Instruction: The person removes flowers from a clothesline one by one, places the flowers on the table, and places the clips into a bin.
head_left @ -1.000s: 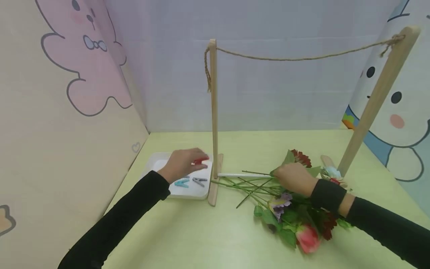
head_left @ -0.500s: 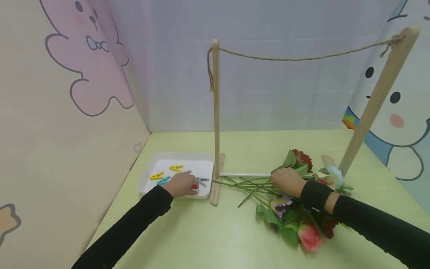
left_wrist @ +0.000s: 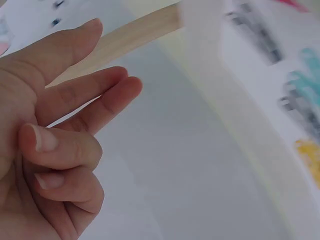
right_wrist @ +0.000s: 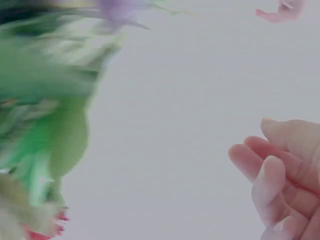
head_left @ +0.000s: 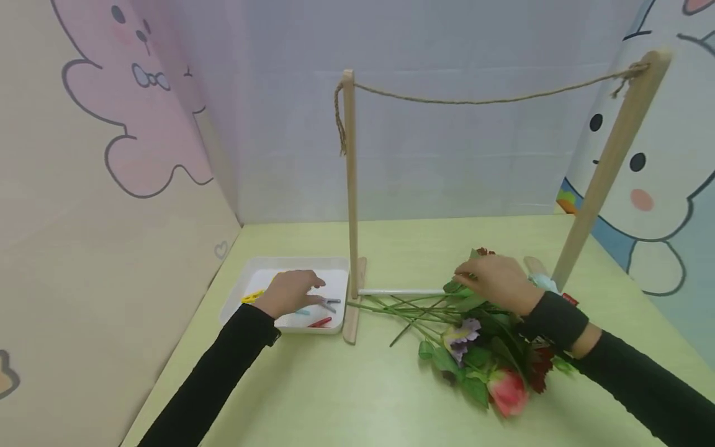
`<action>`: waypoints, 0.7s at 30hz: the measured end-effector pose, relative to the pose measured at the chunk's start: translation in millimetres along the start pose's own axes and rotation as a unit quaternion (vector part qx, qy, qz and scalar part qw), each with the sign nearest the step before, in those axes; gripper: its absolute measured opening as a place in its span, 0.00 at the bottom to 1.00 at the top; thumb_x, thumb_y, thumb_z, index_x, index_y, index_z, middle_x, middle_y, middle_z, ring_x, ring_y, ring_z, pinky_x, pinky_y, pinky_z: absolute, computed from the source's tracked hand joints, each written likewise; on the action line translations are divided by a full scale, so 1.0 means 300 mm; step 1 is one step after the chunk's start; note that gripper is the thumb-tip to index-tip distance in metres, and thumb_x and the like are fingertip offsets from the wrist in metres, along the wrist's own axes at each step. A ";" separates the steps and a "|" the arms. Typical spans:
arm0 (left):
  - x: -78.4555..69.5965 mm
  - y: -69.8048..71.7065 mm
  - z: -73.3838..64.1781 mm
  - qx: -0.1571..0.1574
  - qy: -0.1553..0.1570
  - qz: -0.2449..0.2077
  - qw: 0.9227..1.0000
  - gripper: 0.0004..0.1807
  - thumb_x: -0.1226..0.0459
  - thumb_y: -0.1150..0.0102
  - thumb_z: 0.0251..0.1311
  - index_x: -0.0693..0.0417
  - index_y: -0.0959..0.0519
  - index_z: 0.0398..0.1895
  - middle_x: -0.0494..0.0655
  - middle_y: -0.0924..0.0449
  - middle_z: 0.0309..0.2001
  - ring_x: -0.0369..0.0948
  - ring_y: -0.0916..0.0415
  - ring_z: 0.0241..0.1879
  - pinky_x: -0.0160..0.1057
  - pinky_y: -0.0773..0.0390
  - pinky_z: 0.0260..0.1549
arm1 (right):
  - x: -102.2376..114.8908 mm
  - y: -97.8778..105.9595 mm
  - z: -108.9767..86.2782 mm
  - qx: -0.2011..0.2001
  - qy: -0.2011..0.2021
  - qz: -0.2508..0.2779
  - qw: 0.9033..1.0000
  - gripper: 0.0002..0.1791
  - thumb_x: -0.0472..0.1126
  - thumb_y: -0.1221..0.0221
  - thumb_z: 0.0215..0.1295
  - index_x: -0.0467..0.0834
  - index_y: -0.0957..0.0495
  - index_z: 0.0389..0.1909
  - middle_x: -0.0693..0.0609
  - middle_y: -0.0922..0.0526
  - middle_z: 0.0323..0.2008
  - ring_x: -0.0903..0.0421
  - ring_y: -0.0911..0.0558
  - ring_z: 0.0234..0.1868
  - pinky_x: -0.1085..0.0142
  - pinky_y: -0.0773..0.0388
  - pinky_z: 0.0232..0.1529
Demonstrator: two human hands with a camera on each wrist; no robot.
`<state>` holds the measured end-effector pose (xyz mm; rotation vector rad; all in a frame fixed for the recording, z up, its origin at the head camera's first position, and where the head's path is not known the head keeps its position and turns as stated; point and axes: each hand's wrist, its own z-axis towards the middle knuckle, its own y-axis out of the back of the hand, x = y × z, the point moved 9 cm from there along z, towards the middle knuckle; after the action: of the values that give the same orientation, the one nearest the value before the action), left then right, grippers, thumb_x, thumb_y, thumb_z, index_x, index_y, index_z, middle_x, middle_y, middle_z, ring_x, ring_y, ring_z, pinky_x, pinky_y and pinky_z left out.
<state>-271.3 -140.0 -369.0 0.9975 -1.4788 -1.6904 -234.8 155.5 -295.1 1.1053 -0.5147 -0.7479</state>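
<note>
My left hand (head_left: 290, 293) hovers over the white tray (head_left: 336, 279), thumb and fingertips apart. In the left wrist view that hand (left_wrist: 62, 145) holds nothing, and its last two fingers bend inward. A red clothespin (head_left: 319, 323) lies at the tray's near side, with a yellow clothespin (head_left: 252, 297) at the left and grey and teal ones partly hidden by the hand. My right hand (head_left: 497, 282) is raised just over the bunch of artificial flowers, fingers loosely curled with nothing in them, as the right wrist view confirms. The bunch shows a pink flower (head_left: 508, 392), a purple flower (head_left: 462, 338) and green stems (head_left: 416, 310) pointing left.
A wooden post (head_left: 350, 186) stands beside the tray. Another post (head_left: 611, 164) rises at the right. A sagging twine rope (head_left: 475, 101) joins their tops, and a white rod (head_left: 402, 292) runs low between them, behind the stems.
The left hand lowered the red clothespin into the tray, let go and lifted slightly. The right hand released the flowers and rose a little. The view has shifted slightly.
</note>
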 end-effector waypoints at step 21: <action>0.043 0.298 -0.387 -0.447 0.117 -0.235 0.855 0.17 0.70 0.36 0.52 0.53 0.19 0.47 0.49 0.18 0.32 0.30 0.50 0.14 0.29 0.48 0.14 | -0.288 0.236 -0.402 -0.453 -0.353 0.223 0.788 0.12 0.34 0.35 0.52 0.35 0.17 0.39 0.79 0.23 0.22 0.77 0.31 0.11 0.81 0.39 0.18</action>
<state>-175.8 -218.6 -289.3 0.9893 -0.1682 -2.1566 -186.4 311.4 -275.5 -0.2481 -0.8743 -0.8253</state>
